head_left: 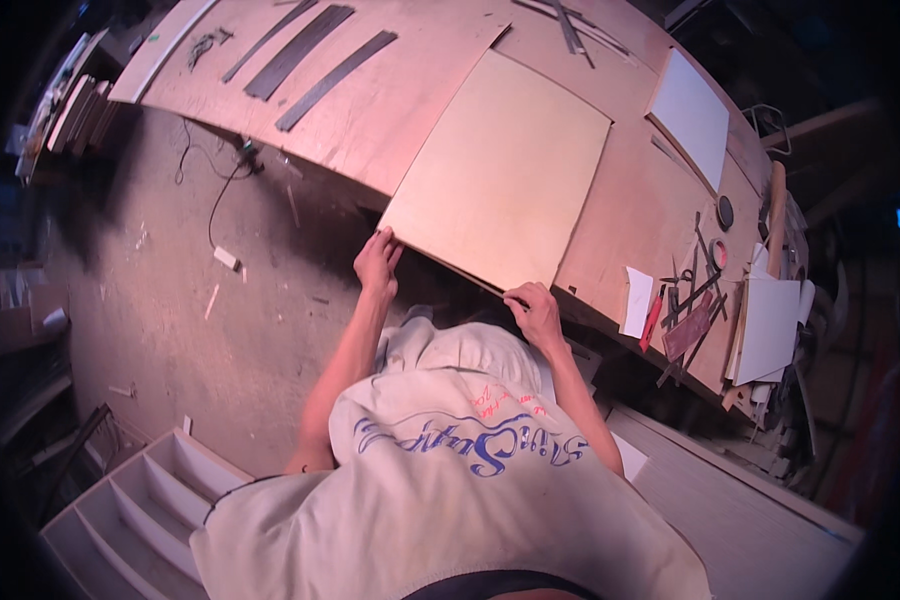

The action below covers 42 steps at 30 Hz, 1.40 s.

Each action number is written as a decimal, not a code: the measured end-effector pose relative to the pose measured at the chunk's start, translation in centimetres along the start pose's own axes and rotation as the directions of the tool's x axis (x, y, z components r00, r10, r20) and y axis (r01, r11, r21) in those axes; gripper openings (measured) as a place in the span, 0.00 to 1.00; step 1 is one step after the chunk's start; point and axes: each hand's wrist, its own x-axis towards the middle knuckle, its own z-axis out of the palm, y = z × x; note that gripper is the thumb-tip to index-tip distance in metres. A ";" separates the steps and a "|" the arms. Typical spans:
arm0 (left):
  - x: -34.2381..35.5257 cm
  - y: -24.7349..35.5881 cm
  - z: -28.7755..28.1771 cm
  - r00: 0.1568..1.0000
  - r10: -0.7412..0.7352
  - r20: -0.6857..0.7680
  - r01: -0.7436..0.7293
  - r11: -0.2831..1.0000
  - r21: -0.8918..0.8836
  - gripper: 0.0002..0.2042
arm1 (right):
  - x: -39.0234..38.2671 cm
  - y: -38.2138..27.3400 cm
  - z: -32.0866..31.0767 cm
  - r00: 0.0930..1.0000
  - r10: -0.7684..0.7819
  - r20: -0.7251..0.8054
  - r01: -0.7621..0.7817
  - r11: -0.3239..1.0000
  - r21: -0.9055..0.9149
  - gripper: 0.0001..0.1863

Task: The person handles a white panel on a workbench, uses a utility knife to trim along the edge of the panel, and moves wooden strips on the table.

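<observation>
A pale yellow rectangular board lies flat on the workbench, its near edge reaching slightly past the bench edge toward me. At its near left corner, my left hand is closed, thumb and fingers on the edge. Farther along that same edge, my right hand pinches near the right corner, its fingertips curled. A thin line runs along the board's edge between both hands; whether it is a separate strip, I cannot tell. The undersides of the fingers are hidden.
Dark strips lie on the workbench at the far left. To the right are a white panel, a tape roll, a red-handled cutter and scattered tools. A slatted white frame stands lower left; a cable trails onto the floor.
</observation>
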 end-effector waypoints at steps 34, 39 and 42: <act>-1.6 -3.1 0.1 0.989 -0.116 0.088 0.116 0.993 0.014 0.22 | -0.9 0.5 0.8 0.991 0.064 -0.119 -0.048 0.990 0.136 0.03; -3.7 -4.2 1.4 0.987 -0.085 0.133 0.068 0.989 0.133 0.17 | -0.6 0.6 0.9 0.991 0.011 -0.137 -0.002 0.998 0.062 0.03; -4.4 -4.8 2.0 0.988 -0.092 0.121 0.074 0.987 0.143 0.10 | -0.6 0.6 1.0 0.988 0.038 -0.147 -0.025 0.995 0.092 0.03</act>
